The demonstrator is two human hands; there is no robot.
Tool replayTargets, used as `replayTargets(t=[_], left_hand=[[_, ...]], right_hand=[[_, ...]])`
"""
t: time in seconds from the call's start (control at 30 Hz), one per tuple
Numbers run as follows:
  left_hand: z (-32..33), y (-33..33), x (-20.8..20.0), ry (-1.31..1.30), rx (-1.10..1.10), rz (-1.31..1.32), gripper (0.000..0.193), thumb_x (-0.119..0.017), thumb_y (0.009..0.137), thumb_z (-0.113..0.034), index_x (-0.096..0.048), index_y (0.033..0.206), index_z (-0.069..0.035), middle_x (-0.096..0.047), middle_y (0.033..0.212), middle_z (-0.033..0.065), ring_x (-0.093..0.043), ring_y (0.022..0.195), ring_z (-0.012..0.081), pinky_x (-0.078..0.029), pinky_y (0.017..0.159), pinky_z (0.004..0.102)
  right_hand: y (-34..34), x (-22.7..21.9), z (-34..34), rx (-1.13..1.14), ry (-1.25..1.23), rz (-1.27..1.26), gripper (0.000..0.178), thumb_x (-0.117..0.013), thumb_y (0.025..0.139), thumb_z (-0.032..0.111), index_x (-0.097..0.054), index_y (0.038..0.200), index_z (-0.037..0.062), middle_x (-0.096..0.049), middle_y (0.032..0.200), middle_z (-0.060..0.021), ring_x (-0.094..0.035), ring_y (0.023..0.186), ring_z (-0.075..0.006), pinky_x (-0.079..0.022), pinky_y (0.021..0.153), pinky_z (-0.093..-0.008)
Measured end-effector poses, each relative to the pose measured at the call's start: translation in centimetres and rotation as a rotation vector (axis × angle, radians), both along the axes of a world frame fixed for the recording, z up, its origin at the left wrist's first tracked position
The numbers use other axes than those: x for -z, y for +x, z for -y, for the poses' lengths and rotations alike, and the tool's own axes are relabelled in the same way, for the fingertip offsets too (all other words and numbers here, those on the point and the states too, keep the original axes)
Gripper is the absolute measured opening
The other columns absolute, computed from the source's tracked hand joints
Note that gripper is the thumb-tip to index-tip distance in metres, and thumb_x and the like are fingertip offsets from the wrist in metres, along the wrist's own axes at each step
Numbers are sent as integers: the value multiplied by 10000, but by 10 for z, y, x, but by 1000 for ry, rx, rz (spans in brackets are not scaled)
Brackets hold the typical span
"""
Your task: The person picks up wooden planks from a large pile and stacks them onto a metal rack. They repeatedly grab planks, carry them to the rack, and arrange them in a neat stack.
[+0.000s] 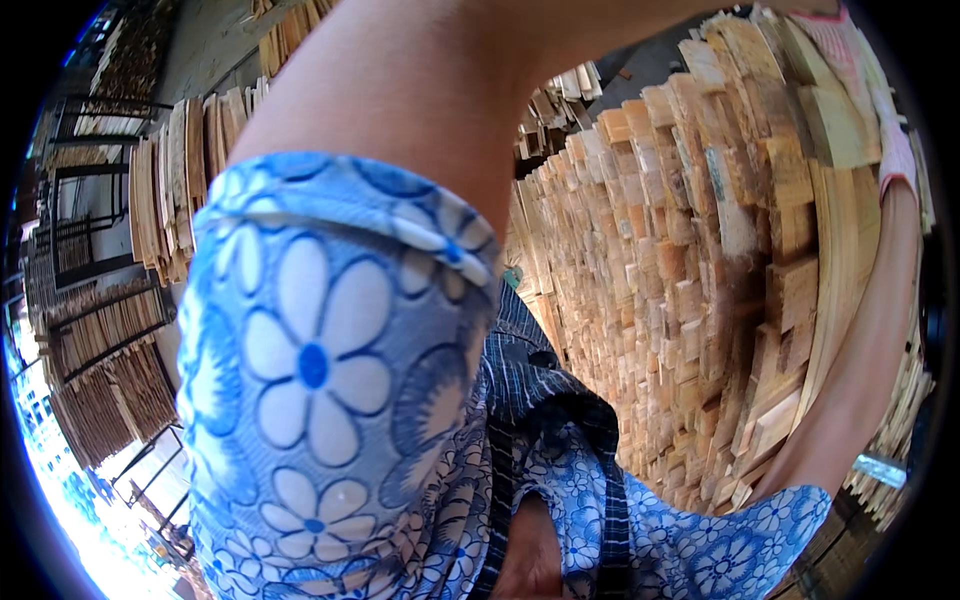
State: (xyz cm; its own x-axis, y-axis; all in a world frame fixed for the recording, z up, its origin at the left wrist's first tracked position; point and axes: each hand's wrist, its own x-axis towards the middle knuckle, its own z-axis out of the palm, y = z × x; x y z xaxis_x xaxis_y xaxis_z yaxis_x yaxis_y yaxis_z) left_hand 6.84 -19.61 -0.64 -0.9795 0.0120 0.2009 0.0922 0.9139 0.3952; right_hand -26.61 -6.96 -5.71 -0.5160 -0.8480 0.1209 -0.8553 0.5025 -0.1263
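My left arm reaches across the top of the head view, and its sleeve fills much of the left half. At the upper right my left hand (838,48), in a pink-and-white glove, is closed over the upper end of a pale wooden board (842,128). My right hand (893,150), gloved the same way, lies along that board's right edge, with its fingers mostly hidden toward the rim. Beside the board rises a tall stack of wooden pieces (640,260), their rough ends packed close together.
Upright boards (190,170) stand at the left. Behind them are dark metal racks (95,225) carrying bundles of thin wood (115,390). A grey floor (215,45) shows at the top left. More strips of wood (885,485) lie by my right elbow.
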Motion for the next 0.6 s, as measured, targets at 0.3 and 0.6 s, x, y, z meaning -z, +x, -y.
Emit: replayTargets(t=[0.3,0.6], left_hand=[[13,39,40,704,-236,-36,874,-757,708,-495,-499,1426,-71,-726,1058,114,-695,936,244,-557,784,388],[5,278,393,1323,-979,4,686,-564,897,-503,-496,1435,-82,-617,1324,208,-615,1190,349,-488,994,398]], right_hand=[[-66,12,-11,-301,429,-741,659,-462,973,145,-221,1584,92,-303,1593,-191,-375,1422,-347,-358,1154,-370],[219,-138,177,-66,806,-661,396,-488,1007,248,-555,1352,65,-543,1402,-190,-583,1208,-350,-478,980,-408]])
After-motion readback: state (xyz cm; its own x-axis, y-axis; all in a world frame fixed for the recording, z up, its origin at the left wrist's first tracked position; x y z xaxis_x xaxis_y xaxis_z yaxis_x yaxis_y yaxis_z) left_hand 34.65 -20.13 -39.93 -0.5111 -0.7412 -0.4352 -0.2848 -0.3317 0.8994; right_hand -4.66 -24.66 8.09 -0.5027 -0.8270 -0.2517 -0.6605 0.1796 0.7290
